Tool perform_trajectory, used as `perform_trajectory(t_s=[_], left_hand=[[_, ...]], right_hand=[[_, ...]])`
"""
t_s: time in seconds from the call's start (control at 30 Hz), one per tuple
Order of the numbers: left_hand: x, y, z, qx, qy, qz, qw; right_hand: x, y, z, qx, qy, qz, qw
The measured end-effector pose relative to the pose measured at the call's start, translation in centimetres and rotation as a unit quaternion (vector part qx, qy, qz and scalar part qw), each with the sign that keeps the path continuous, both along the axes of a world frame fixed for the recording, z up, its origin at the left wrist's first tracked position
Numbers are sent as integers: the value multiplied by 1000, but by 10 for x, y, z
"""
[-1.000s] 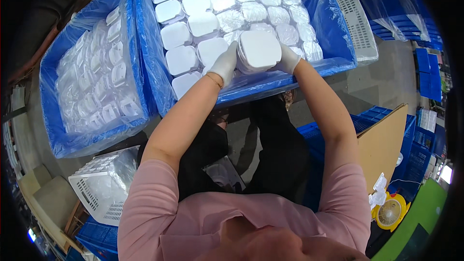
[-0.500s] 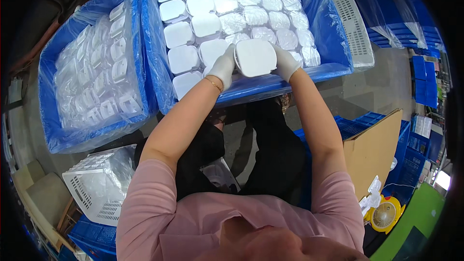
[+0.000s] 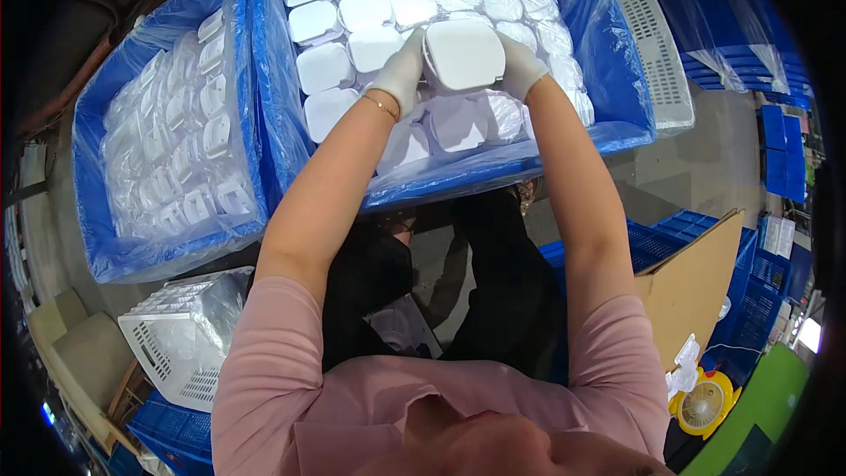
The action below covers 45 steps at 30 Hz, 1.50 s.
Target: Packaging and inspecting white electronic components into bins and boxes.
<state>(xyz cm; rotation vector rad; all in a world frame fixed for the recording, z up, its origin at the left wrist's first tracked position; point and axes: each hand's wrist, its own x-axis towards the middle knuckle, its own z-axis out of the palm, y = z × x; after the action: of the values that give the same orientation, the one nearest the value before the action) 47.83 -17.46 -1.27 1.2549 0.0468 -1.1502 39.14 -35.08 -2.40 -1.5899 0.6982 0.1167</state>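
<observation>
Between my two gloved hands is a white rounded-square plastic part (image 3: 464,55), held above a blue crate (image 3: 617,128). My left hand (image 3: 402,75) grips its left side, and my right hand (image 3: 522,66) grips its right side; the fingertips are partly hidden behind it. Beneath lie rows of similar white parts (image 3: 319,67) in the crate. Those toward the right are wrapped in clear film (image 3: 500,5), while several at the left look bare. A clear plastic liner covers the crate walls.
At the left stands another lined blue crate (image 3: 88,211) of wrapped white parts. A white basket (image 3: 167,344) sits at lower left, a second white basket (image 3: 648,44) beyond the crate's right side. Cardboard (image 3: 692,286) and a yellow fan (image 3: 705,403) are at lower right.
Both hands have carried the white part farther away over the crate, slightly up in the picture. More of the parts along the crate's near side now show.
</observation>
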Motion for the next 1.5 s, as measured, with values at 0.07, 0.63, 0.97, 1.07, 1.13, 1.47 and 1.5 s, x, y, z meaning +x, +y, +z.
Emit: perform_trajectory(t_s=[0.07,0.63,0.97,1.07,1.13,1.47,1.5], left_hand=[[8,-2,-11,9,-11,-1,1000],[5,5,-14,-52,86,74,992],[4,4,-30,-98,61,50,992],[0,4,-20,-77,51,36,995],[-7,4,-1,-46,36,57,997],[29,-5,-40,-210,-40,105,971],[34,-8,-45,-216,-37,97,971]], right_hand=[[7,8,-1,23,13,-17,999],[4,9,-27,66,68,-112,989],[10,7,-36,-63,58,-89,992],[7,8,-34,-62,59,-83,993],[5,7,-34,-51,40,-92,994],[50,4,6,4,-24,-106,994],[57,-1,4,13,-29,-105,994]])
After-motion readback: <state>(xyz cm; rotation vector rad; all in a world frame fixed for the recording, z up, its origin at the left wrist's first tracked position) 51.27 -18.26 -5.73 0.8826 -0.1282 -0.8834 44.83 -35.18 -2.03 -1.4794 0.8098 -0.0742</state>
